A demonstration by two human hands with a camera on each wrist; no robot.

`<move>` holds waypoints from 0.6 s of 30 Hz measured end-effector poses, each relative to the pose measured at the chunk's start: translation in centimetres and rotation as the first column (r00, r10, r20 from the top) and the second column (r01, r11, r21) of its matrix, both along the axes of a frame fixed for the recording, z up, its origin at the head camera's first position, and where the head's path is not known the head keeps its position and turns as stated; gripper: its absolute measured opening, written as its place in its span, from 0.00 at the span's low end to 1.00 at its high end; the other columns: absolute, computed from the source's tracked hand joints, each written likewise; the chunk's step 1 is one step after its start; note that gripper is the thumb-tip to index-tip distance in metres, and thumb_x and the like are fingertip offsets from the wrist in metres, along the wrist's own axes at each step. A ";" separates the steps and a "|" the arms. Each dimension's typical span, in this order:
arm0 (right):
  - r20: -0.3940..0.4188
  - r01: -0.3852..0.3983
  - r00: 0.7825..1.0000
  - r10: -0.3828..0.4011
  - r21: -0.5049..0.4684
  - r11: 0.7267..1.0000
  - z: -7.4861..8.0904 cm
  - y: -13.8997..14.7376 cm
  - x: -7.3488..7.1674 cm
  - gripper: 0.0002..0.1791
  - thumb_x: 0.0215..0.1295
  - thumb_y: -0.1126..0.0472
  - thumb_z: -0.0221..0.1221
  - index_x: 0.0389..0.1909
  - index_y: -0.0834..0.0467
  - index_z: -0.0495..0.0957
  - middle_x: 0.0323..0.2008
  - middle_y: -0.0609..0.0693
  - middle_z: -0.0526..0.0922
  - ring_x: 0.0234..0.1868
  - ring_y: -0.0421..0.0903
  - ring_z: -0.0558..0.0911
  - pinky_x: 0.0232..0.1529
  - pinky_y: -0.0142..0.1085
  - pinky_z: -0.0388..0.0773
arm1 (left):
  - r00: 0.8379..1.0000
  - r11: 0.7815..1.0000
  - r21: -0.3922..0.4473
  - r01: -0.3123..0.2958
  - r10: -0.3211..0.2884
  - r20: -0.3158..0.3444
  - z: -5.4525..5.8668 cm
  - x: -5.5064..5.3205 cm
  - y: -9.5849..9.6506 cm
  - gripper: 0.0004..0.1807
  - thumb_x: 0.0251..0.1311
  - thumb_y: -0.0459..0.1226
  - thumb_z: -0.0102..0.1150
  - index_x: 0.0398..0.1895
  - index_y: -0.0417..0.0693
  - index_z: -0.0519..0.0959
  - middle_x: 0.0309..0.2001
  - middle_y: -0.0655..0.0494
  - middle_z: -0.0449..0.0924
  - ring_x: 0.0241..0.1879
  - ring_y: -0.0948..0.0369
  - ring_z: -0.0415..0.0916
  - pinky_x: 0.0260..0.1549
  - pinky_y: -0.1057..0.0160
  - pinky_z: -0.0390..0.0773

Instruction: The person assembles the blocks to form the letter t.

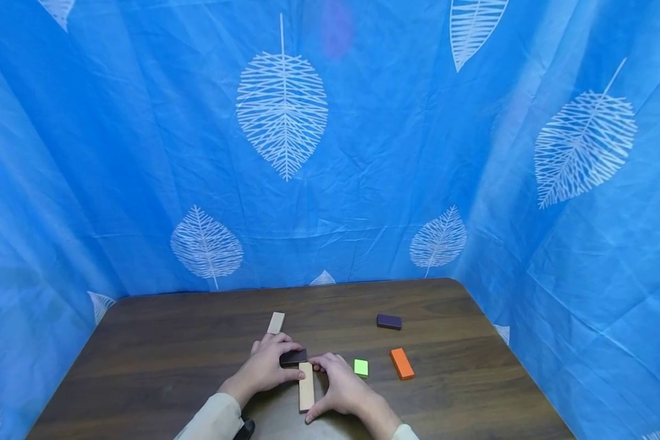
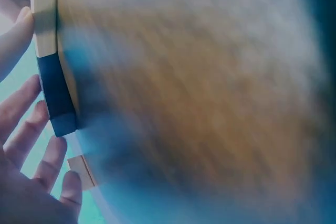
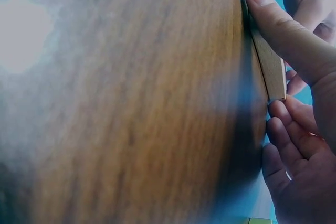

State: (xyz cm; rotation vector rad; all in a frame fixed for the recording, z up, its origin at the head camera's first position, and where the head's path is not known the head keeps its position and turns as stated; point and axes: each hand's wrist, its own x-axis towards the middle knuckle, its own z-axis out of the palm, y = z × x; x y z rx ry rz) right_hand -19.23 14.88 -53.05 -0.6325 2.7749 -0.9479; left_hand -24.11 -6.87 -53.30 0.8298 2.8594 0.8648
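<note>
Near the front of the table, a pale wooden block [image 1: 306,391] lies lengthwise, its far end meeting a dark block [image 1: 293,358] set crosswise. My left hand [image 1: 266,365] holds the dark block, index finger along its far side, while the thumb touches the pale block's left side. In the left wrist view the dark block [image 2: 56,93] and pale block [image 2: 46,14] touch end to end. My right hand [image 1: 345,386] spans the pale block, thumb at its near end and fingertips by its far right corner. The right wrist view shows the pale block [image 3: 272,72] between thumb and fingers.
Another pale block [image 1: 276,322] lies beyond the left hand. To the right are a small green block [image 1: 360,368], an orange block [image 1: 402,364] and a dark purple block [image 1: 389,321]. Blue leaf-patterned curtain [image 1: 363,153] surrounds the brown wooden table [image 1: 159,354].
</note>
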 end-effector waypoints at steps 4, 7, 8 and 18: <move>0.005 0.004 1.000 -0.004 0.003 1.000 0.0 0.0 0.0 0.55 0.28 0.40 0.84 0.61 0.59 0.76 0.49 0.40 0.77 0.52 0.40 0.73 0.57 0.41 0.71 | 1.000 1.000 0.020 -0.003 0.002 0.016 0.0 0.1 0.1 0.28 0.51 0.56 0.74 0.52 0.51 0.84 0.48 0.59 0.76 0.54 0.50 0.68 0.44 0.46 0.64; -0.003 0.001 1.000 -0.001 0.006 1.000 -0.1 0.0 0.0 0.55 0.29 0.41 0.84 0.62 0.59 0.76 0.49 0.41 0.77 0.52 0.41 0.73 0.58 0.41 0.71 | 0.999 0.999 0.031 -0.007 0.006 0.032 -0.1 0.1 0.2 0.28 0.51 0.55 0.75 0.52 0.51 0.84 0.48 0.59 0.76 0.54 0.50 0.68 0.43 0.46 0.64; -0.007 -0.002 1.000 0.002 0.008 1.000 -0.1 0.1 0.1 0.55 0.29 0.40 0.84 0.62 0.59 0.76 0.49 0.41 0.77 0.53 0.40 0.73 0.58 0.41 0.70 | 0.999 0.999 0.035 -0.006 0.005 0.033 0.0 0.1 0.2 0.28 0.51 0.55 0.75 0.52 0.51 0.84 0.48 0.59 0.76 0.53 0.50 0.68 0.43 0.46 0.64; -0.039 -0.022 0.999 0.023 0.023 0.999 0.0 0.1 0.4 0.55 0.32 0.37 0.82 0.64 0.57 0.75 0.50 0.42 0.77 0.52 0.40 0.72 0.57 0.41 0.71 | 0.999 1.000 0.004 -0.007 0.007 0.051 0.6 0.2 0.3 0.28 0.50 0.53 0.76 0.52 0.49 0.84 0.48 0.57 0.77 0.53 0.50 0.68 0.44 0.44 0.63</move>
